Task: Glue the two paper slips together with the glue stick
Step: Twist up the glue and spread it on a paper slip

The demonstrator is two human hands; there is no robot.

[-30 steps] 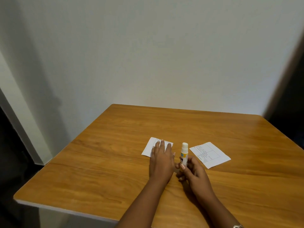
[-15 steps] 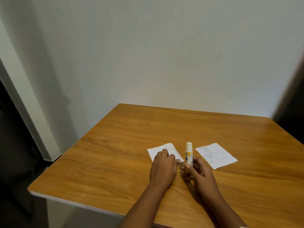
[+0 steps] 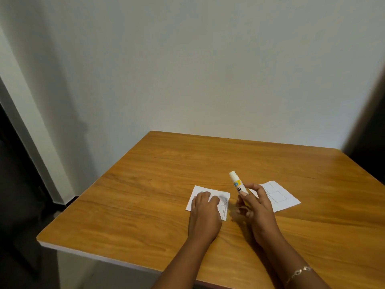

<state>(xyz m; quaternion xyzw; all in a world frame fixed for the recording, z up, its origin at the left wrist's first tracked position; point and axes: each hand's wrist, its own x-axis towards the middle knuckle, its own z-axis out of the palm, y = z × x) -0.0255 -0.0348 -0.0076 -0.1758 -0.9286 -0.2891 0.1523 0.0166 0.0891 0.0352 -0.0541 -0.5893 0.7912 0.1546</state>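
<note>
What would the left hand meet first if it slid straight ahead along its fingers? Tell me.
The left hand rests on the left paper slip; past its far edge only bare table shows, so the way looks free, though depth is uncertain.

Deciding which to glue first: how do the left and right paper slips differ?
The left paper slip is pinned under the left hand; the right paper slip lies free. The left one shows print near one edge; the right, a ruled grid. Both are white, flat on the table.
</note>
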